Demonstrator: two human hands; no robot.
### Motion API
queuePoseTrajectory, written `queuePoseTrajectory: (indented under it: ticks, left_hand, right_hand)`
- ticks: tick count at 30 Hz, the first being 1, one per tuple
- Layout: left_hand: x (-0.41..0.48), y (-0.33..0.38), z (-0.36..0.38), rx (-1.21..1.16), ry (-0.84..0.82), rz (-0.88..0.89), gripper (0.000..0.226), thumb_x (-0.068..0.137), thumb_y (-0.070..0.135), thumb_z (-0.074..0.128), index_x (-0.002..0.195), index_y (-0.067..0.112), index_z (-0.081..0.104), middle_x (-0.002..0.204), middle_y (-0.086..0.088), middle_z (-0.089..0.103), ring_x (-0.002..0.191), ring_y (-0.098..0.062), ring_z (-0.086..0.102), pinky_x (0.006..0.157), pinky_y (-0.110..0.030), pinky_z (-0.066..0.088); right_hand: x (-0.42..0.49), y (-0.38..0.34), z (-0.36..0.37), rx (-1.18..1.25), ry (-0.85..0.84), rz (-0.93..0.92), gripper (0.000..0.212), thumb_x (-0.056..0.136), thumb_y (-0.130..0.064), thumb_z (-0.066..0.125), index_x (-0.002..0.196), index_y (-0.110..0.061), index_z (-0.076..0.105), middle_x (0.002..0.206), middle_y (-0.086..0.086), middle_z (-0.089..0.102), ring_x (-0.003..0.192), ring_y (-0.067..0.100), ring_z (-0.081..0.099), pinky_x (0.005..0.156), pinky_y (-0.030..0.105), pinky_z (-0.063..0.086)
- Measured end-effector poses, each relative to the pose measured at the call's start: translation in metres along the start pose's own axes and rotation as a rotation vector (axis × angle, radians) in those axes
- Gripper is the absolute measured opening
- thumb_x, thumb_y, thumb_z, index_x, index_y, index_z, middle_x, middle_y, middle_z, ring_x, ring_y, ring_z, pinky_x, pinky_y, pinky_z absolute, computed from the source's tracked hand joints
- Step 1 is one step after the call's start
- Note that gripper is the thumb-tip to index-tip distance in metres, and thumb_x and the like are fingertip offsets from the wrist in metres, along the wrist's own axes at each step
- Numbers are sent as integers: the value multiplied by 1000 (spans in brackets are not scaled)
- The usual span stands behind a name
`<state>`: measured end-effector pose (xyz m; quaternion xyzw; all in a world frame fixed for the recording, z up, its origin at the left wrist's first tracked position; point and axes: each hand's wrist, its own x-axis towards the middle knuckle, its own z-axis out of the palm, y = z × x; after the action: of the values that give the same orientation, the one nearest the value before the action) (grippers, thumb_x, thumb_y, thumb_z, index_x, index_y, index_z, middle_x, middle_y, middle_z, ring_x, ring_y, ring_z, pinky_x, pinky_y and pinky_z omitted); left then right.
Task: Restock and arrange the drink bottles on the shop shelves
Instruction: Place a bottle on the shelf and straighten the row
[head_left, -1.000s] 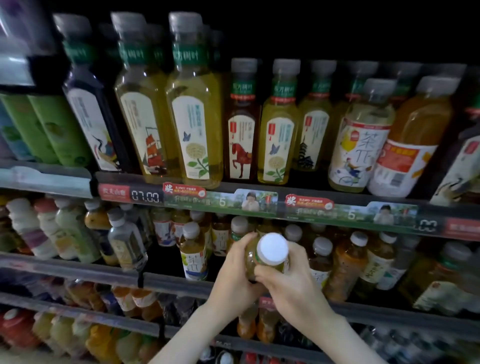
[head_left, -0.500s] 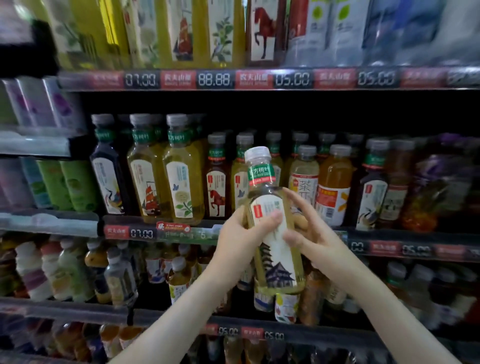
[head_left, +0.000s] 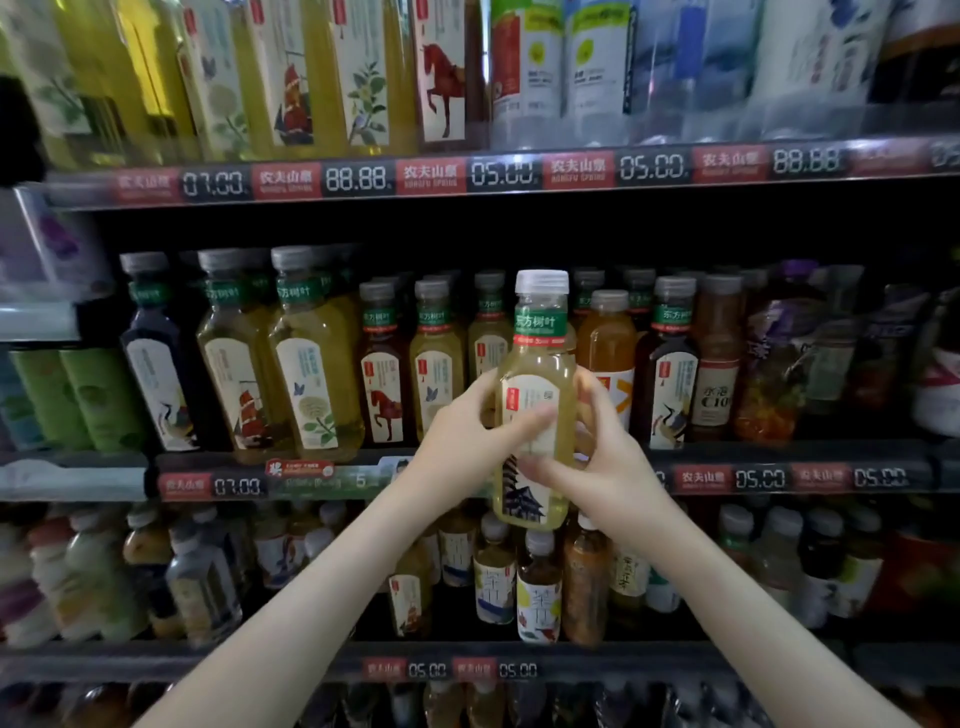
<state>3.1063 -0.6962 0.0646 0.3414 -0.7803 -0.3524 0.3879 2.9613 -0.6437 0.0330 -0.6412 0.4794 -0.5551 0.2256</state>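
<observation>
Now, the fingers (head_left: 524, 422) of the left hand (head_left: 465, 439) curl round the left side of a pale yellow-green tea bottle (head_left: 537, 364), with the thumb laid across its white label. The right hand (head_left: 615, 467) clasps the bottle from the other side, its fingers wrapped over the front lower down. Both hands grip the bottle between them. It stands upright, with a white cap on top, a green band at the neck and a dark pagoda drawing at the foot of the label. It is held in the air just in front of the middle shelf (head_left: 810, 475), its base hanging lower than that shelf's front edge. Right behind it stand an orange drink bottle (head_left: 608, 332) and a row of similar bottles (head_left: 436, 364), among them one with a red horse label (head_left: 384, 400) to the left. Above runs the upper shelf's price strip (head_left: 358, 179). Below, smaller bottles (head_left: 537, 597) crowd the lower shelf (head_left: 208, 662).
</observation>
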Motion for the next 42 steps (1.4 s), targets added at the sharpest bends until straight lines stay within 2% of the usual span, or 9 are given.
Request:
queuePoseTrajectory:
  ticks: [8,11,15,19,23,31,34,37,42]
  left_hand:
    - [29,-24,18,203,352,72,64,73,39,78,124,21,44,105,13,60,97,-3,58,68,-2,40]
    - [40,-31,17,201,409,47,62,74,40,77,122,19,46,113,6,59,107,-11,56,83,-15,42]
    - [60,-30,18,267,461,-1,72,75,44,74,131,12,42,125,-5,50,115,-19,48,93,-28,40]
    - [76,-33,26,340,450,-108,76,79,41,72,136,6,35,136,-13,37,122,-29,44,97,-34,39]
    - [86,-44,33,450,482,-190,83,83,44,67,140,1,25,144,-17,31,127,-32,41,98,-36,38]
    - [96,-77,42,965,632,92,91,72,46,70,146,8,32,125,-26,50,115,-42,48,97,-52,41]
    - [97,-91,37,1041,465,215,91,89,44,53,152,21,-9,157,-17,-6,144,-34,0,114,-54,-3]
    - [98,-97,24,1048,268,171,92,97,45,39,133,28,-44,144,-6,-44,138,-28,-32,107,-48,-23]
    - [99,-95,13,1122,333,249,104,72,46,76,149,18,13,148,-23,30,132,-42,38,109,-57,21]
  right_hand:
    - [46,18,-12,-244,-142,-147,80,90,-14,64,150,-34,15,140,-16,43,125,-15,36,102,7,32]
    - [64,37,-26,-636,-2,-345,60,95,-22,57,148,-24,31,151,1,32,138,4,17,118,35,22]
    - [91,56,-34,-872,359,-413,49,88,-18,55,136,-18,45,137,15,47,131,25,27,106,71,22]
    - [121,49,-34,-1151,413,-399,68,83,-29,67,143,-17,38,138,18,48,137,29,24,110,60,-13]
    - [140,44,-31,-1302,254,-258,69,95,-51,40,153,-26,11,152,5,33,147,26,-2,103,59,-28]
    - [141,48,-32,-1178,276,-357,70,87,-50,56,146,-22,29,146,5,42,147,26,6,104,57,-27]
    - [134,52,-34,-966,288,-487,60,82,-51,58,132,-24,35,129,9,53,137,25,24,113,62,-3]
    - [121,47,-38,-696,307,-555,47,84,-51,50,121,-23,40,110,7,56,111,18,36,96,33,26]
    - [112,34,-39,-728,193,-498,52,90,-46,55,129,-12,49,113,5,52,105,17,43,84,25,34]
